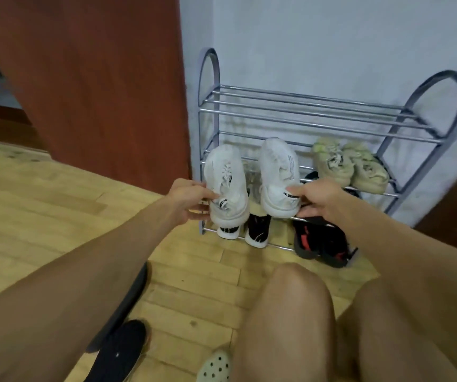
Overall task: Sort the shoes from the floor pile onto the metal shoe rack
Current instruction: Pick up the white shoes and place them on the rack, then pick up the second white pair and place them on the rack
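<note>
A pale wall backs the metal shoe rack, a reddish-brown door stands at ten o'clock, and light wooden floor boards spread below. The left hand has its grip closed on the heel of one white sneaker, and the right hand has its grip closed on the heel of the other white sneaker, both shoes pointing toe-first at the middle shelf, left of centre. The step in hand looks like setting this pair down: the heels sit at the shelf's front bar, and whether the soles already rest on the bars cannot be told. Next, the shoes likely need a push inward until level, side by side, then release. A pair of beige sneakers fills the middle shelf at two o'clock; black-and-white shoes and black-and-red shoes occupy the bottom shelf; the top shelf holds nothing. On the floor at seven o'clock lie a black shoe and a pale clog with holes, seemingly waiting.
</note>
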Demonstrator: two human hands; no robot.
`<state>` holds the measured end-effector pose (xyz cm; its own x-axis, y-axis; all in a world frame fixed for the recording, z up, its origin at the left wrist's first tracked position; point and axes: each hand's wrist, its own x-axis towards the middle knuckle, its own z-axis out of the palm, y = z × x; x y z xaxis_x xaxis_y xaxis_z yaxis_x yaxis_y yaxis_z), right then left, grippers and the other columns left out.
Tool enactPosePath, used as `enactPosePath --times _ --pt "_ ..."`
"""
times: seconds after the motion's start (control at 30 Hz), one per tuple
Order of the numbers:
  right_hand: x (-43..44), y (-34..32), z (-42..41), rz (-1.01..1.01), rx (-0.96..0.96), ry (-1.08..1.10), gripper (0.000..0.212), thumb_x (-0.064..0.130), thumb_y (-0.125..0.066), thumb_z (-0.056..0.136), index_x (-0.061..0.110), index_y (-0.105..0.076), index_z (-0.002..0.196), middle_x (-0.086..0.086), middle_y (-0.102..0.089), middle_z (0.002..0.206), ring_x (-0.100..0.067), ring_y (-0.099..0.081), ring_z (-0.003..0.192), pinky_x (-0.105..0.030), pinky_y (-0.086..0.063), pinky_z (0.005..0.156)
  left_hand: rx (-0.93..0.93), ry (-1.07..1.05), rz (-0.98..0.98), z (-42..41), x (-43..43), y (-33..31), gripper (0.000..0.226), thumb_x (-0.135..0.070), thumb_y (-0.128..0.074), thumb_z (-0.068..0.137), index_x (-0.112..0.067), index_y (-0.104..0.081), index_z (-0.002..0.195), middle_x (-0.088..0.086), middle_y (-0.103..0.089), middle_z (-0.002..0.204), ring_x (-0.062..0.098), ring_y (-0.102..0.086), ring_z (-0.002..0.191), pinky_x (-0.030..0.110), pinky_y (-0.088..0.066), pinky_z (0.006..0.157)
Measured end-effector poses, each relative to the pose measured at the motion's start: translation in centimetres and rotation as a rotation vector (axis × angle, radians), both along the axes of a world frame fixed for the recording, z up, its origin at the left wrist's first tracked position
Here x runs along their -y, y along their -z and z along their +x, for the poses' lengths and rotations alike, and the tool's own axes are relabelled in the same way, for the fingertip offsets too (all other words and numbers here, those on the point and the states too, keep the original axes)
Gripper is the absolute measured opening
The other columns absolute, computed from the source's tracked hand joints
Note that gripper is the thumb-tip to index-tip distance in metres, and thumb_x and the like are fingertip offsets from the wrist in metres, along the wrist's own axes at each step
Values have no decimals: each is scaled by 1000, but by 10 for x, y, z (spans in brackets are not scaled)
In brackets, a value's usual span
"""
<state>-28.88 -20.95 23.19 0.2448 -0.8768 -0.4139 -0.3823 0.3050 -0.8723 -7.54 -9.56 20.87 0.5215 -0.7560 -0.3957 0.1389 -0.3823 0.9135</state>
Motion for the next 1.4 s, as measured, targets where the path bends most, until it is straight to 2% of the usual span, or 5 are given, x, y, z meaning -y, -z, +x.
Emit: enactPosePath --times 0.43,0.6,0.73,1.0,1.4 --pt "165 32 59 -37 67 79 35 13 -77 80 -2 -64 109 -17 -71 104 -30 -73 90 -42 -62 62 166 91 -30 49 199 13 28 -2 -66 85 -11 -58 110 10 -65 90 25 -64 78 39 -58 72" --pt "185 54 68 -20 27 75 22 17 -78 79 3 -65 90 -18 -72 100 -31 -73 84 -47 -61 75 336 101 -21 58 226 27 13 -1 -55 91 -13 -60 91 7 -60 74 17 -56 60 20 -51 43" --pt "170 51 70 -129 -97 49 26 31 -71 86 6 -62 85 -12 -68 84 -27 -71 72 -35 -62 58 337 89 -49 64 226 39 22 -21 -57 95 -7 -63 111 12 -66 99 23 -63 81 36 -57 76" --pt "117 32 63 -73 -167 6 36 27 -56 96 4 -54 124 -12 -55 109 -28 -58 93 -40 -58 73 312 151 -28 54 163 21 64 -45 -61 88 -6 -49 137 15 -52 138 30 -54 123 39 -49 98" --pt "-64 36 110 -27 -273 -299 24 9 -59 92 -1 -55 114 -19 -58 109 -27 -59 87 -45 -58 84 301 308 83 44 -60 21 50 -49 -59 88 -13 -58 123 2 -59 118 19 -60 102 28 -52 81"
